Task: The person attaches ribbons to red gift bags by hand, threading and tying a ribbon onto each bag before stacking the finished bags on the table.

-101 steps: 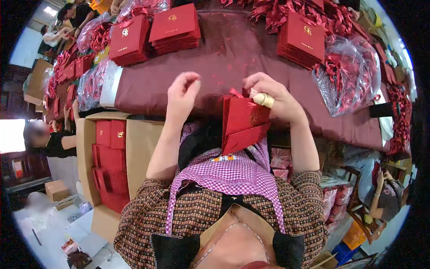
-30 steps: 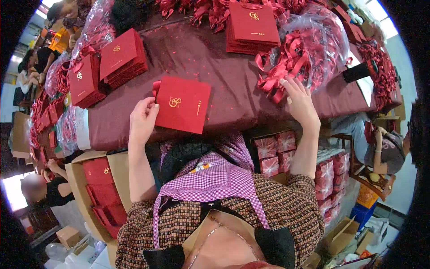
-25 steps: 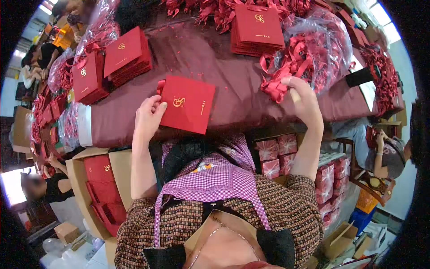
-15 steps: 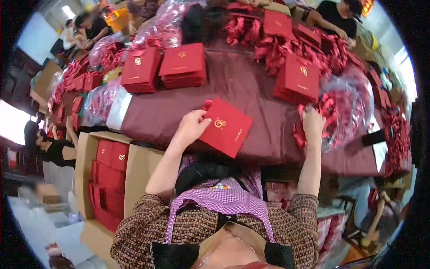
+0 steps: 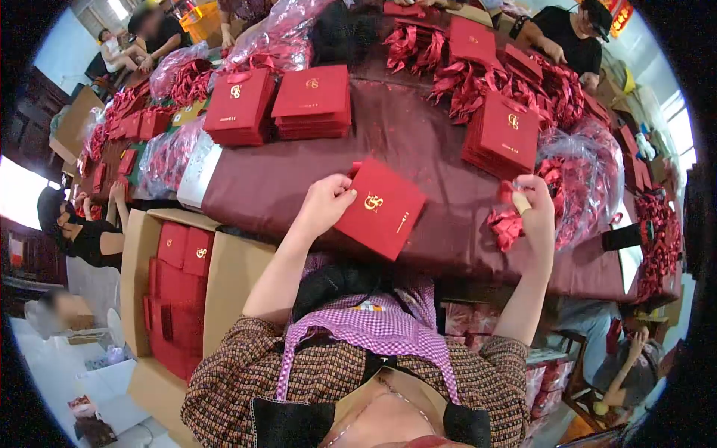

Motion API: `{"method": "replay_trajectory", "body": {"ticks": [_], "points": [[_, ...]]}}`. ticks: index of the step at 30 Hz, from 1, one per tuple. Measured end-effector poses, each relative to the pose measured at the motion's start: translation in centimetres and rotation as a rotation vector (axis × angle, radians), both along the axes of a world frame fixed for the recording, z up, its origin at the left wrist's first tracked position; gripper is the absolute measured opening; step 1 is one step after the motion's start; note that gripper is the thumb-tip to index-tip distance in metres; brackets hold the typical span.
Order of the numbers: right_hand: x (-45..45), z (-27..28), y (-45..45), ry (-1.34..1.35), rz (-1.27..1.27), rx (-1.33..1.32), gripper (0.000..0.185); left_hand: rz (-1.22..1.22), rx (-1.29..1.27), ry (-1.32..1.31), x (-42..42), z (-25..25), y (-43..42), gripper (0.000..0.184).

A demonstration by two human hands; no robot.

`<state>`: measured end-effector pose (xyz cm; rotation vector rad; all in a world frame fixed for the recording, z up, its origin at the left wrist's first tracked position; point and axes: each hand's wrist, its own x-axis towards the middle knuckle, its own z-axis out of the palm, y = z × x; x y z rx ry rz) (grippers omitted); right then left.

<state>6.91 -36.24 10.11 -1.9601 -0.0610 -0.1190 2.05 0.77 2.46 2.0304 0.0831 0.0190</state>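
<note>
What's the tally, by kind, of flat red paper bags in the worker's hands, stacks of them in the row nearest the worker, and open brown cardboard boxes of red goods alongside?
Flat red paper bag, in left hand: 1
Stacks of red paper bags, nearest row: 3
Open brown cardboard box of red goods: 1
Total: 5

Purple-and-white gingham apron (image 5: 373, 334) over a busy brown-and-black patterned top (image 5: 224, 384), loose sleeves (image 5: 254, 342) ending around the elbows. Black collar (image 5: 291, 422) with pale edging, thin necklace (image 5: 382, 384), plus some pale wrap (image 5: 521, 201) on the right hand (image 5: 536, 198), lol.
</note>
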Motion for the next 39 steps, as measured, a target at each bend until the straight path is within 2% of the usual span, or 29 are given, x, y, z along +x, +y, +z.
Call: {"method": "replay_trajectory", "body": {"ticks": [2,3,5,6,9,12,14,15,16,19,20,22,25,28,31,33,34,36,37,38,39], "points": [[-0.5,0.0,0.9,0.041,0.141,0.171,0.018,0.021,-0.119,0.002,-0.3,-0.4,-0.1,0.018],[-0.9,-0.2,1.5,0.141,0.170,0.353,0.016,0.021,-0.070,-0.018,-0.3,-0.8,0.1,0.019],[-0.9,-1.7,1.9,0.278,0.393,0.691,0.013,0.020,-0.099,0.020,-0.6,-0.2,0.0,0.022],[-1.2,-2.5,2.8,0.279,0.376,0.771,0.019,0.027,-0.134,0.056,-0.6,0.2,-0.1,0.025],[-1.9,-3.7,4.6,0.376,0.458,0.777,0.037,0.036,-0.240,0.010,-0.8,-0.9,0.0,0.028],[-2.4,-4.7,6.4,0.298,0.492,0.602,0.035,0.055,-0.324,-0.012,-1.1,-0.4,-0.3,0.022],[-2.6,-5.9,8.2,0.029,0.362,0.127,0.032,0.045,-0.316,-0.007,-1.3,0.0,-0.2,0.023],[-2.7,-6.6,9.0,-0.085,0.278,-0.030,0.025,0.033,-0.307,-0.005,-1.5,0.1,-0.2,0.023],[-2.6,-7.0,9.3,-0.080,0.276,-0.030,0.025,0.031,-0.307,0.001,-1.5,0.2,-0.3,0.023],[-2.3,-7.4,10.0,-0.371,0.268,-0.211,0.019,0.035,-0.302,0.007,-1.6,0.4,-0.5,0.022],[-2.3,-7.0,10.2,-0.369,0.271,-0.211,0.019,0.027,-0.331,0.002,-1.7,0.4,-0.6,0.023],[-2.3,-6.1,10.5,-0.544,0.256,-0.409,0.019,0.020,-0.361,-0.001,-1.8,0.2,-0.5,0.024],[-2.4,-6.1,10.8,-0.534,0.248,-0.289,0.019,-0.020,-0.284,0.002,-1.8,-0.2,-0.4,0.032],[-2.7,-7.0,11.7,-0.486,0.404,-0.069,0.020,-0.010,-0.291,0.027,-1.9,0.2,-0.8,0.040],[-3.6,-7.6,13.6,-0.485,0.610,-0.218,0.020,-0.047,-0.164,0.074,-1.8,0.1,-0.8,0.049],[-3.8,-9.6,14.3,-0.449,0.721,-0.330,0.018,0.025,-0.043,-0.117,-1.4,-0.8,-0.6,0.059],[-3.9,-10.0,14.4,-0.485,0.701,-0.333,0.017,0.081,-0.050,-0.161,-1.1,-0.4,-0.4,0.069],[-3.6,-10.5,14.4,-0.482,0.697,-0.309,0.017,0.263,0.576,-0.556,0.0,-0.8,1.5,0.073],[-3.6,-10.7,14.3,-0.476,0.688,-0.291,0.017,0.329,0.587,-0.444,-0.1,-0.3,2.3,0.075],[-3.7,-10.5,14.3,-0.467,0.682,-0.267,0.016,0.411,0.737,-0.478,0.0,0.0,3.1,0.074],[-3.7,-10.5,14.3,-0.465,0.685,-0.265,0.016,0.448,0.771,-0.464,0.0,0.4,3.8,0.074]]}}
